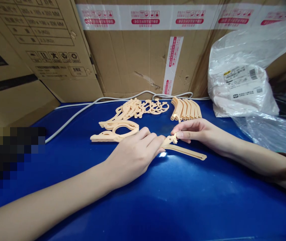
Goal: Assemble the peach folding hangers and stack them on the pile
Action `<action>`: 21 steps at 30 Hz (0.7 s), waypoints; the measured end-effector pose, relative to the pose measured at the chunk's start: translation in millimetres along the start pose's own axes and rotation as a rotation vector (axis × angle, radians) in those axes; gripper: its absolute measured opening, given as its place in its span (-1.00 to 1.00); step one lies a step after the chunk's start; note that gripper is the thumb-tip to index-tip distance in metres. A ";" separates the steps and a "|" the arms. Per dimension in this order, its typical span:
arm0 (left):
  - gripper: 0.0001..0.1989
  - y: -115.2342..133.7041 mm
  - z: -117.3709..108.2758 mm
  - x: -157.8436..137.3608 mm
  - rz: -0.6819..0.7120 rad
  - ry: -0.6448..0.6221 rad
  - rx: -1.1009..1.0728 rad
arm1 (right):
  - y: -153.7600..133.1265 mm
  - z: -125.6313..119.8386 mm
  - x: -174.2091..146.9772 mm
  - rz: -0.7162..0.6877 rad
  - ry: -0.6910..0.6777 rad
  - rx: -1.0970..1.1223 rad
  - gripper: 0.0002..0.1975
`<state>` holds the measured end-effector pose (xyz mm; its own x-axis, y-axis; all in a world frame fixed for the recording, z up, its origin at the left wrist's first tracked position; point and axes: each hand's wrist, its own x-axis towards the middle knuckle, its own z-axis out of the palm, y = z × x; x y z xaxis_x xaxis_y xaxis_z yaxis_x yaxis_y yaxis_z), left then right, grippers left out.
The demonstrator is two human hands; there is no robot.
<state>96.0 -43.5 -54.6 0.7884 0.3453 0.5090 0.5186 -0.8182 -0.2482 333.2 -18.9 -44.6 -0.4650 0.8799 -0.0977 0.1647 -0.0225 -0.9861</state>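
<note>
My left hand point(135, 154) is closed around the middle of a beige plastic folding hanger, pressing it down near the table. One hanger arm point(188, 152) sticks out to the right below my fingers. My right hand point(198, 134) pinches a small beige hanger hook point(175, 138) at the hanger's joint, thumb and forefinger together. Part of the hook shows above the fingers; the rest is covered by them. Just left of my left hand lie other beige hanger pieces point(104, 137), partly hidden behind it.
Behind my hands lie a heap of hooks point(155, 107), a loose pile of hanger parts point(130, 108) and a row of curved arms point(186, 108) on the blue table point(183, 201). A white cable point(72, 120), cardboard boxes point(132, 60) and a plastic bag point(243, 87) stand beyond.
</note>
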 end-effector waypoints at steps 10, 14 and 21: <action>-0.76 -0.2 1.4 -0.2 0.022 -0.026 0.076 | -1.0 1.3 -0.1 0.010 0.007 -0.022 -0.85; -0.80 -0.3 1.9 -0.3 0.026 -0.028 0.068 | -1.1 1.5 -0.5 0.000 0.006 -0.034 -0.84; -0.75 -0.8 2.0 0.5 0.020 -0.025 0.080 | -2.5 1.2 0.0 0.000 0.018 -0.068 -0.82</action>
<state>96.6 -41.8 -55.8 0.8062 0.3415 0.4831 0.5267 -0.7862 -0.3233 331.8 -19.5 -42.3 -0.4497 0.8881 -0.0948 0.2233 0.0090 -0.9747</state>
